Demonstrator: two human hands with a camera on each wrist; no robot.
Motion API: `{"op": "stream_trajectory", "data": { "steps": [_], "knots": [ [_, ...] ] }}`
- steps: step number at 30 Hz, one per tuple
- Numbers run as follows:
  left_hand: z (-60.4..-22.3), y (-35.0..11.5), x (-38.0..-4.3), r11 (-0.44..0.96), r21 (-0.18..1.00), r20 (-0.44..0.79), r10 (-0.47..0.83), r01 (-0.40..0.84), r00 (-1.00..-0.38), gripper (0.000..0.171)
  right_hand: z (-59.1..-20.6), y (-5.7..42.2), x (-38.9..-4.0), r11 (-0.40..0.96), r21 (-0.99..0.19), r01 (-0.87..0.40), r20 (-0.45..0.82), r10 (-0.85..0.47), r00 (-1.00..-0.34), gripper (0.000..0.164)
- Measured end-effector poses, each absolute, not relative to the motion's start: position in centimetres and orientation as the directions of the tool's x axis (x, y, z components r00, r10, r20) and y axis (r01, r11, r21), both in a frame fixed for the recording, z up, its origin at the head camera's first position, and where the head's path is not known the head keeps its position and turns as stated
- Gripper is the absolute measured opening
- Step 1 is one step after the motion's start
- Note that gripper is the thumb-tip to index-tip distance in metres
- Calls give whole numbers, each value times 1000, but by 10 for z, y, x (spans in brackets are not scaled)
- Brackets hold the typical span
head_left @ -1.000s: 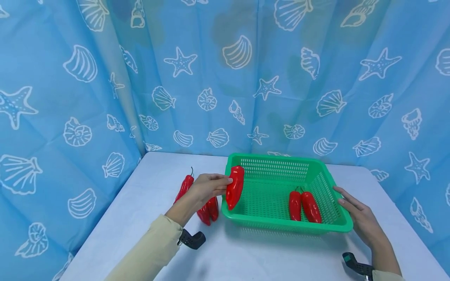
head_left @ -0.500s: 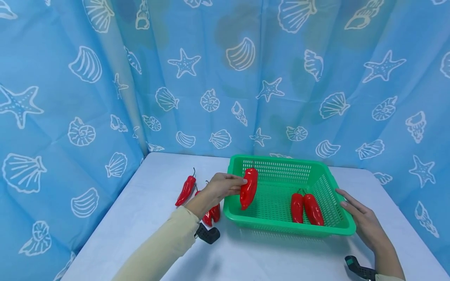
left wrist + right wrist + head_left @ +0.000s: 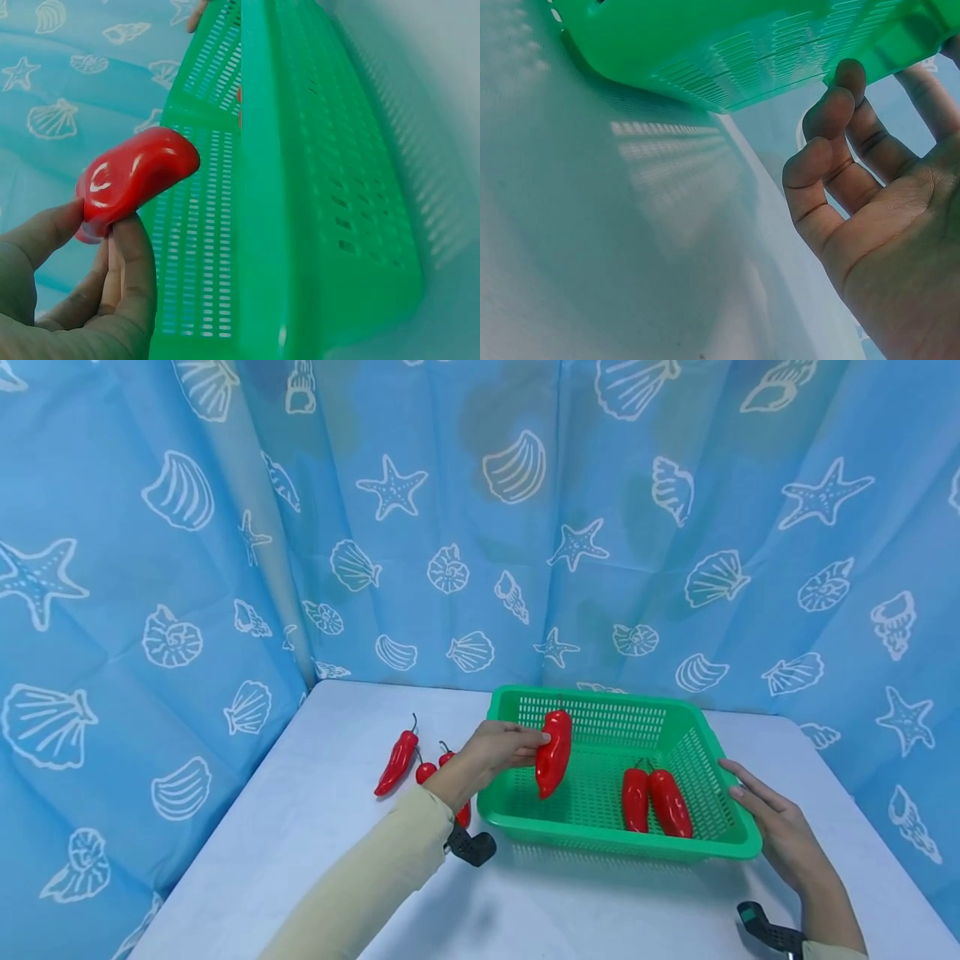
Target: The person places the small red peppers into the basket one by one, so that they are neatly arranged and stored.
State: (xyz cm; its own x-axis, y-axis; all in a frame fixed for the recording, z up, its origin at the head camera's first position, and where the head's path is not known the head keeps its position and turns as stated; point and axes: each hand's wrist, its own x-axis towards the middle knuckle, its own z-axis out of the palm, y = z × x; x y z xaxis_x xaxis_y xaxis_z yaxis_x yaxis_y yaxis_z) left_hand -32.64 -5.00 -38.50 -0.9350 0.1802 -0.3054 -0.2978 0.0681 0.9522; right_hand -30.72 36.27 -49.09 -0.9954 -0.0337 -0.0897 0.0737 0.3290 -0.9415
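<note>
My left hand (image 3: 501,752) pinches a red chili pepper (image 3: 554,756) between thumb and fingers, over the left part of a green plastic basket (image 3: 570,835). In the left wrist view the chili pepper (image 3: 139,176) points away from the fingertips, beside the basket rim (image 3: 262,187). My right hand (image 3: 783,827) holds the basket's right rim. Seen from the right wrist, several fingers of this hand (image 3: 885,202) curl close to the outer wall. Two more red chili peppers (image 3: 670,803) lie side by side in the right part of the basket.
On the white table (image 3: 315,827), left of the basket, lies a red chili pepper (image 3: 396,762). Other red chili peppers (image 3: 425,772) are partly hidden behind the left forearm. A blue curtain (image 3: 450,610) with shell prints hangs behind and beside the table.
My left hand has carried the chili pepper rightward, from the basket's left rim to farther over its inside. My right hand stays at the right rim.
</note>
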Motion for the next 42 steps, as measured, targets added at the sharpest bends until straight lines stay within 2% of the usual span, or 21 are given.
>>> {"op": "stream_trajectory", "data": {
  "steps": [17, 27, 42],
  "knots": [
    [-387, -13, -337, 72, 954, -300, 197, -292, -933, 25, -490, 360, -307, 331, -939, 88, -101, -22, -995, 62],
    [-389, 14, -343, 55, 939, -342, 129, -338, -931, 15, -490, 362, -308, 295, -952, 86, -104, -46, -994, 60],
    [-395, 40, -346, 57, 918, -395, 31, -392, -918, 10, -490, 367, -307, 369, -927, 61, -84, -46, -995, 59]
  ]
}}
